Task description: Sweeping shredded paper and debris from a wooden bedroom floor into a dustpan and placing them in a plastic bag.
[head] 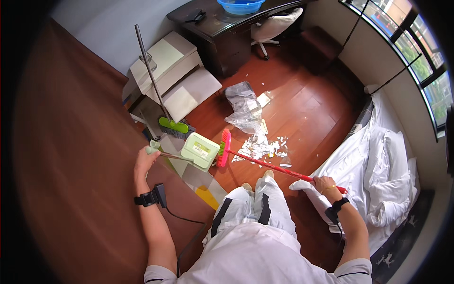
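My left hand (144,159) grips the handle end of a pale green dustpan (201,152), whose pan hangs at the left edge of the wooden floor. In my right hand (324,184) is the red handle of a broom (273,167). The pink broom head (224,147), with orange and green bristles, is close to the right of the pan. Torn white paper scraps (259,147) lie in a pile to the right of the broom head. A crumpled clear plastic bag (244,106) lies just beyond them, with a cream-coloured piece beside it.
A green-headed mop (173,125) leans against a white nightstand (170,67) with an open drawer. Beyond stands a dark desk (227,28) bearing a blue basin (241,6), by a white swivel chair (278,26). White bedding (383,184) is heaped at right; brown cloth (78,159) hangs at left.
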Demonstrator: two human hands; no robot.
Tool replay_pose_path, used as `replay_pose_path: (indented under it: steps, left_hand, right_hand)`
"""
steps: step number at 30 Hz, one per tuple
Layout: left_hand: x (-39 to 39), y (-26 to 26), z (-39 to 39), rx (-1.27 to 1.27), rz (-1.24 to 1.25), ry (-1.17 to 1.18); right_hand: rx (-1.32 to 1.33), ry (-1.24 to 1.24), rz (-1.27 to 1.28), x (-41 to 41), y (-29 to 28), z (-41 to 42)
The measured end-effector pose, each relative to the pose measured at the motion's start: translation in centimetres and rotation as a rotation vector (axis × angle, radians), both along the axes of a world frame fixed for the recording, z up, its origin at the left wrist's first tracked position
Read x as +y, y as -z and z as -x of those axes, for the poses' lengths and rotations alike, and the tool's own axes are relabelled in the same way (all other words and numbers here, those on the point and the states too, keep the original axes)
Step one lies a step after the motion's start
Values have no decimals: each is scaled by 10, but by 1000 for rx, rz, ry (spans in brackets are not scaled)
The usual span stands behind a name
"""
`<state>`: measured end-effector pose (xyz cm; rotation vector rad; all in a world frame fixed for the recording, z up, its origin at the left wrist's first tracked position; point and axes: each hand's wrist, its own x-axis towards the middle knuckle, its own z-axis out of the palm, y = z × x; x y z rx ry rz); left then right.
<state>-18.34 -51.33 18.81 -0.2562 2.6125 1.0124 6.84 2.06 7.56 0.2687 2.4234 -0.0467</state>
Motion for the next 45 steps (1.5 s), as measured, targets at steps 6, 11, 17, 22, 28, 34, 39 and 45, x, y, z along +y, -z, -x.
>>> replay_pose_path:
  steps: [6,11,17,22,28,34,39,45]
  left_hand:
    - [7,-2,16,104,-4,6]
    - [17,15,18,118,-5,36]
    - [22,34,13,23,-8,77]
    - [32,57,5,-81,-10,110]
    - [58,72,-11,-204,-38,168]
    - [107,92,-23,-222,-42,252]
    - [132,106,-21,-231,36,317]
    - [168,100,-19,-242,3,342]
  right_hand:
    - [10,-108,112,-47,6,58]
    - [-54,-69,77,-70,24,70]
    - [-54,-74,-94,-1,-8,51]
    - [-7,-14,-194,58,-46,10]
    - [-70,108,-114,61,-65,-26]
    - [-40,218,-86,58,-23,-44]
    - [-47,261,-87,104,-47,-93]
    - [13,359,-41,154,-79,-166]
